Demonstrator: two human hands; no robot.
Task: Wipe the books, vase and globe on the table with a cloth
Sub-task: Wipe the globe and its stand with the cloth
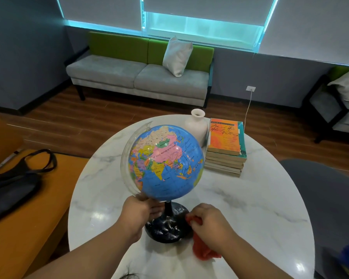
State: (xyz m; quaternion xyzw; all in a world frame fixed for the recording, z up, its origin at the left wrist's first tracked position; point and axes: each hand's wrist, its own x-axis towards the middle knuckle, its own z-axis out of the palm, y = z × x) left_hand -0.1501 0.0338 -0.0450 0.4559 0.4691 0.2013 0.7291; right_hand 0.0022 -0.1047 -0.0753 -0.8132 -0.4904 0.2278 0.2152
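We are gripping the globe (165,162) just under its sphere with the left hand (143,210) while the right hand (208,224) is clutching the red cloth (201,250) against its black base (165,228); the vase (196,126) and stacked books (226,150), beyond the right hand, are probably awaiting wiping.

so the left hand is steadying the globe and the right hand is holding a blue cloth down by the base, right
Not quite: the cloth is red, not blue. The head view shows the rest as you say: the left hand steadies the globe, and the right hand holds the cloth down by the base.
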